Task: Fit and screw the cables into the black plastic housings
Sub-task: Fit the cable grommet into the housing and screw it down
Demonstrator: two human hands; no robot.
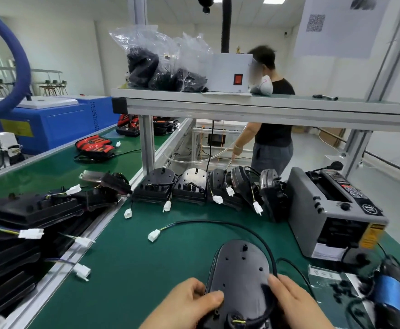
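Both hands pinched the oval black plastic housing (240, 271) at its near end, left hand (189, 305) and right hand (296, 302) opposite. Its long axis ran away from them; the thin black cable (218, 223) looped beyond toward the left.

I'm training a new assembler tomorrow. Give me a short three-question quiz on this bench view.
1. True or false: both hands grip the black housing at its near end.
2. Where does the white connector of that housing's cable lie? A) on the green mat, left of the housing B) on the upper shelf C) inside the grey tape dispenser
3. Fill in: the grey tape dispenser stands to the ____ of the held housing.

Key: 1 true: left hand and right hand both hold it. 2 A. 3 right.
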